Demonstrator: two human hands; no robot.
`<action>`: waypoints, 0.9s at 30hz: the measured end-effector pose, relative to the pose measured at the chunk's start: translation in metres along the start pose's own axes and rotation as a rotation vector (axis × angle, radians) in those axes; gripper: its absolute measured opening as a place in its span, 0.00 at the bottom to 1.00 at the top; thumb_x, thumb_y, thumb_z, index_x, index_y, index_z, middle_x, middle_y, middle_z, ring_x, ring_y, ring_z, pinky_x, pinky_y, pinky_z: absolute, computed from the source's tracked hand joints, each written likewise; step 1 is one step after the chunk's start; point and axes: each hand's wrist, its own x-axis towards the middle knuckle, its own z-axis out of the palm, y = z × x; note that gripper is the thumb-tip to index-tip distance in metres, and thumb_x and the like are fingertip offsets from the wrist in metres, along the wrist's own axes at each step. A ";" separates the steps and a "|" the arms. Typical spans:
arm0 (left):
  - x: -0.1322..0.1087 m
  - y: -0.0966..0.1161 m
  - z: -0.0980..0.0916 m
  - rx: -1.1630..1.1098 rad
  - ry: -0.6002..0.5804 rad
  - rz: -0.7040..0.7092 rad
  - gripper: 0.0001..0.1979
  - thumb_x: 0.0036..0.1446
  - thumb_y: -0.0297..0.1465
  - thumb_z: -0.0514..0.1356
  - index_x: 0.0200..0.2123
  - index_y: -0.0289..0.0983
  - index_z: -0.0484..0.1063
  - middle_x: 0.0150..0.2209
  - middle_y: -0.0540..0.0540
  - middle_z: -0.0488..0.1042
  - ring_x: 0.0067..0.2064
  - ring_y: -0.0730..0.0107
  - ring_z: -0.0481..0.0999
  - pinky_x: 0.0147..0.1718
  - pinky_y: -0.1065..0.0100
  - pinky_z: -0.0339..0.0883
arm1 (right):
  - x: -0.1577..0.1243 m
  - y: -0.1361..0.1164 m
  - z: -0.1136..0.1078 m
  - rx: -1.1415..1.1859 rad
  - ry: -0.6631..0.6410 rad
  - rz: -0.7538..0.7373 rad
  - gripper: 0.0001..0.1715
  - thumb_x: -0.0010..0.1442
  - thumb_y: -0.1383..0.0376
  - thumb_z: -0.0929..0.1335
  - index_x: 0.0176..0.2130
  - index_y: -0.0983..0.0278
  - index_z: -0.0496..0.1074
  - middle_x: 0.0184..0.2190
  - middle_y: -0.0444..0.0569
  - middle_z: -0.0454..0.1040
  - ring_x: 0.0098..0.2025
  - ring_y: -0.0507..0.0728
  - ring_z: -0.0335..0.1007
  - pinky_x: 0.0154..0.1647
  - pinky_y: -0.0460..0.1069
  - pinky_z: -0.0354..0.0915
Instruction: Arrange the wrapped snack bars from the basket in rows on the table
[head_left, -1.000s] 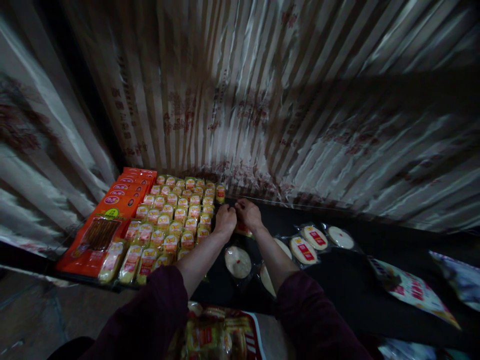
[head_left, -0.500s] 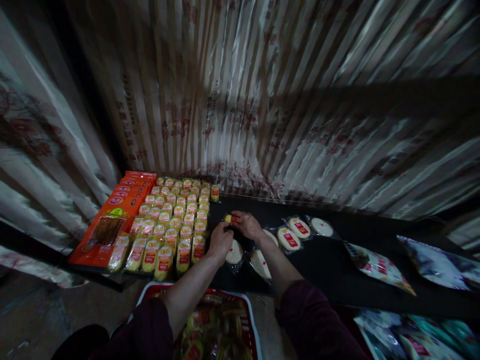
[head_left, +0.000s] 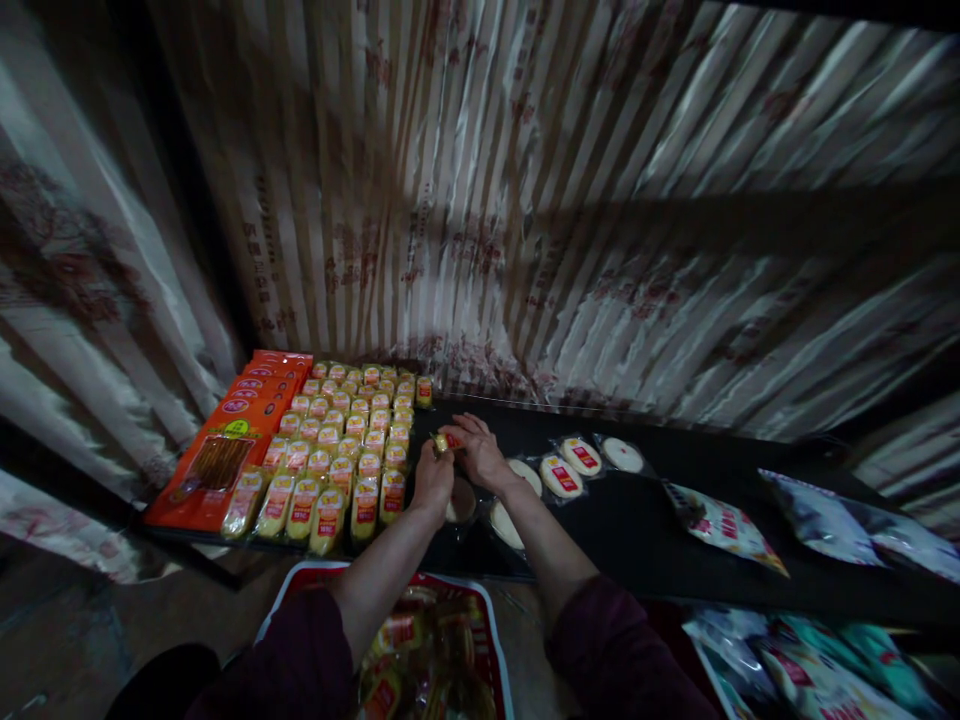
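Both my hands meet over a dark shelf (head_left: 645,530). My left hand (head_left: 433,477) is closed on a small yellow snack packet (head_left: 442,441) with a red label. My right hand (head_left: 474,450) touches the same packet from the right, fingers curled on it. Just left of them lie several rows of the same yellow packets (head_left: 349,450). Round white flat packs (head_left: 564,474) lie under and to the right of my hands.
Orange flat boxes (head_left: 240,425) are stacked left of the yellow rows. A red-rimmed bag of more yellow packets (head_left: 420,650) sits below the shelf's front edge. Printed bags (head_left: 724,525) lie at the right. A striped plastic curtain (head_left: 525,220) hangs behind.
My hands drew back from the far end of the yellow rows toward me. A yellow packet has come up between them, now held by both hands. The view shifted and the bag below came into sight.
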 end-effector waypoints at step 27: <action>-0.169 -0.059 -0.064 -0.755 0.100 -0.258 0.11 0.39 0.25 0.63 0.28 0.36 0.66 0.25 0.53 0.72 0.28 0.74 0.73 0.34 0.69 0.67 | -0.172 -0.106 0.065 0.970 0.418 0.428 0.35 0.57 0.61 0.63 0.62 0.61 0.56 0.62 0.53 0.62 0.61 0.58 0.60 0.62 0.57 0.58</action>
